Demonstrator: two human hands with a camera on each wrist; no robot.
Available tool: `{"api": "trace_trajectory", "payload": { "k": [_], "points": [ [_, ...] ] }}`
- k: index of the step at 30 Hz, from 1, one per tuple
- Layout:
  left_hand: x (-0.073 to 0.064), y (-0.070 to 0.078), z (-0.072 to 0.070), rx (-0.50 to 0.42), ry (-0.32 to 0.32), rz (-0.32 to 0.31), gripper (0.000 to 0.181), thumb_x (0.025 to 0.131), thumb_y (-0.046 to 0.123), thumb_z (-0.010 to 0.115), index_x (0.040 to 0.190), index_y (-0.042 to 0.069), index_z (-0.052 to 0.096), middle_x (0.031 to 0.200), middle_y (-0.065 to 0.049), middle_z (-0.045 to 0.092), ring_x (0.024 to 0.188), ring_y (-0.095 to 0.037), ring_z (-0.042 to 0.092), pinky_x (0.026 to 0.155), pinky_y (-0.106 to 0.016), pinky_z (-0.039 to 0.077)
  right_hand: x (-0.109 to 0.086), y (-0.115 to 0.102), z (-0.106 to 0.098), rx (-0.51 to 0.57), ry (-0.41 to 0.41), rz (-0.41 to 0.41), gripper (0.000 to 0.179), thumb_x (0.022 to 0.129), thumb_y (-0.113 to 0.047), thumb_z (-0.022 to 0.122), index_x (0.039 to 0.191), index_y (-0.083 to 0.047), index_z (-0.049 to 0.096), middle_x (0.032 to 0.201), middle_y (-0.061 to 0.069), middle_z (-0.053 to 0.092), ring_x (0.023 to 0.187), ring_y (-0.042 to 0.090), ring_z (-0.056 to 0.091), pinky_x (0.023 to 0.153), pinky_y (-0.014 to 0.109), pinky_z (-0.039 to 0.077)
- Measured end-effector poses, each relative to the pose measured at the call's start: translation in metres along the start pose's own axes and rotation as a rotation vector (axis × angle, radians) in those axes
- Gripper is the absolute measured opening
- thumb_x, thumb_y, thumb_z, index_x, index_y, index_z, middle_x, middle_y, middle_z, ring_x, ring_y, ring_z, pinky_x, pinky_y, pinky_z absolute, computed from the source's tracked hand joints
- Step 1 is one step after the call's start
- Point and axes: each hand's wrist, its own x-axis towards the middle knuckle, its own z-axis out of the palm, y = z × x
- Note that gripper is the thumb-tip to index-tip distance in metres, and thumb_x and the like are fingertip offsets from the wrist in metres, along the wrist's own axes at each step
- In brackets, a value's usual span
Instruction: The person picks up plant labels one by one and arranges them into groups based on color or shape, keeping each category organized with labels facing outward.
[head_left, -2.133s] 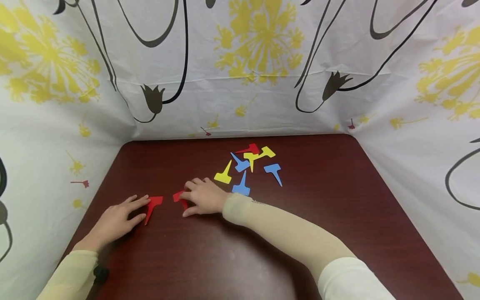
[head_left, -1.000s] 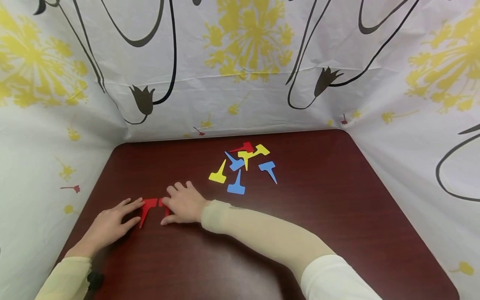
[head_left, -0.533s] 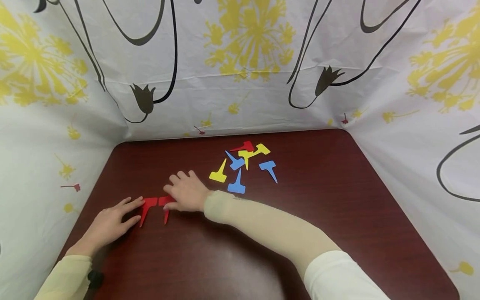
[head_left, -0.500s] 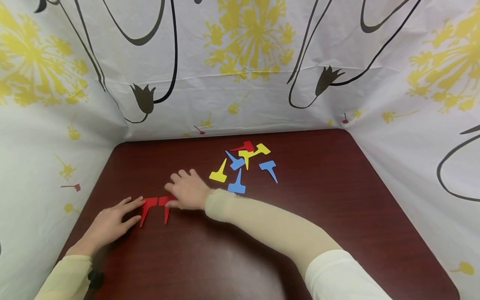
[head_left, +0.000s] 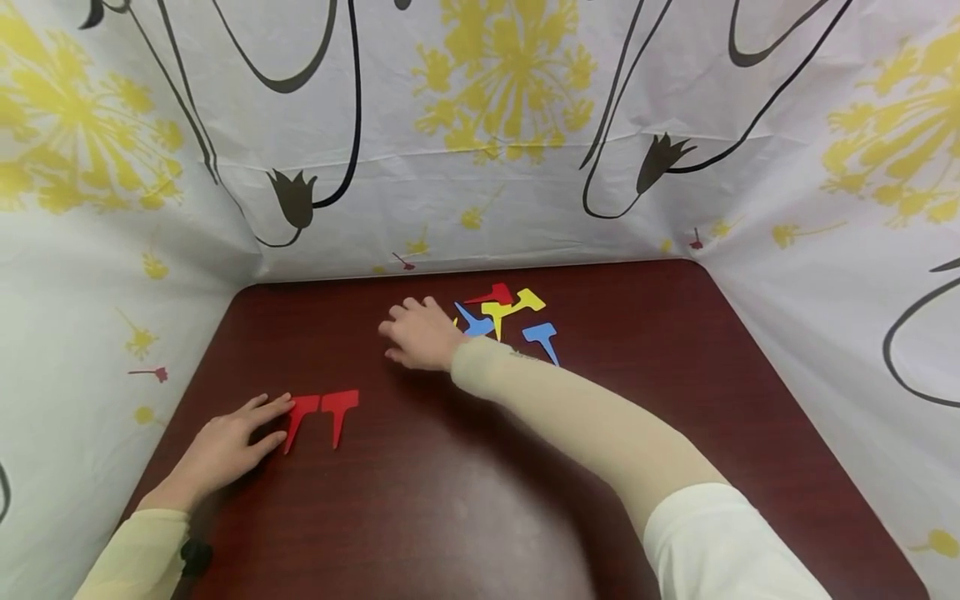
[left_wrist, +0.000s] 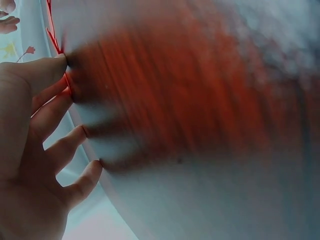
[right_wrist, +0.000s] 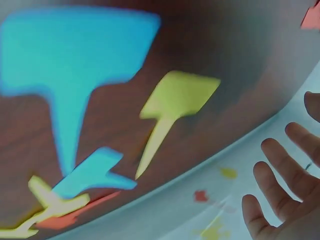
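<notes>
Two red T-shaped plant labels lie side by side on the table, the left one (head_left: 303, 406) close to the right one (head_left: 341, 402). My left hand (head_left: 225, 446) rests its fingertips at the left label's edge; in the left wrist view its fingers (left_wrist: 52, 112) are spread on the tabletop. My right hand (head_left: 423, 333) is over the table left of the loose labels, fingers relaxed and holding nothing. Its forearm hides some labels in the head view. The right wrist view shows a blue label (right_wrist: 75, 50) and a yellow label (right_wrist: 182, 95) beside that hand.
At the far middle of the dark wooden table (head_left: 465, 517) lie a red label (head_left: 501, 293), overlapping yellow labels (head_left: 529, 300) and a blue label (head_left: 543, 335). A patterned white curtain (head_left: 480, 225) encloses the table at the back and sides.
The right hand slid the second red label left beside the first, let go of it, then moved away and to the right towards the loose labels. The left hand stayed at the first label.
</notes>
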Motion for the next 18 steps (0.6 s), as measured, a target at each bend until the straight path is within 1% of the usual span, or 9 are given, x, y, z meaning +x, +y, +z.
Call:
{"api": "trace_trajectory", "payload": {
  "k": [4,7,11,16,18],
  "points": [
    [0.001,-0.001,0.001,0.011,0.001,0.005,0.062,0.094,0.031,0.072,0.150,0.020,0.050,0.146,-0.031,0.046,0.127,-0.053,0.048,0.094,-0.075,0.037,-0.006,0.026,-0.005,0.027,-0.023,0.033,0.035,0.098,-0.044,0.063,0.127,-0.025,0.069,0.112,-0.001,0.061,0.100,0.022,0.051,0.080,0.040,0.040],
    [0.001,-0.002,0.001,0.016,0.005,0.013,0.062,0.094,0.031,0.072,0.150,0.019,0.050,0.146,-0.028,0.048,0.130,-0.051,0.047,0.095,-0.074,0.038,-0.010,0.043,-0.007,0.022,-0.042,0.053,0.032,0.098,-0.042,0.063,0.125,-0.025,0.070,0.110,-0.001,0.062,0.098,0.022,0.051,0.079,0.040,0.039],
    [0.002,-0.002,0.000,0.016,0.009,0.025,0.061,0.093,0.030,0.073,0.149,0.018,0.052,0.146,-0.024,0.050,0.132,-0.048,0.045,0.095,-0.073,0.039,-0.013,0.062,-0.005,0.005,-0.061,0.073,0.030,0.098,-0.041,0.064,0.122,-0.024,0.071,0.109,0.000,0.062,0.100,0.024,0.053,0.081,0.041,0.041],
    [0.002,-0.002,0.000,0.011,0.010,0.048,0.059,0.093,0.028,0.073,0.148,0.016,0.054,0.148,-0.016,0.051,0.135,-0.046,0.043,0.097,-0.070,0.040,-0.016,0.086,0.000,0.036,-0.097,0.113,0.029,0.099,-0.037,0.063,0.122,-0.022,0.071,0.111,0.001,0.062,0.101,0.025,0.051,0.084,0.043,0.040],
    [0.001,-0.002,0.000,0.004,0.015,0.062,0.057,0.093,0.027,0.073,0.147,0.015,0.055,0.150,-0.013,0.049,0.136,-0.045,0.042,0.099,-0.069,0.040,-0.018,0.096,0.003,0.037,-0.104,0.135,0.027,0.099,-0.036,0.063,0.121,-0.022,0.071,0.111,0.002,0.061,0.099,0.025,0.050,0.083,0.043,0.040]
  ]
}}
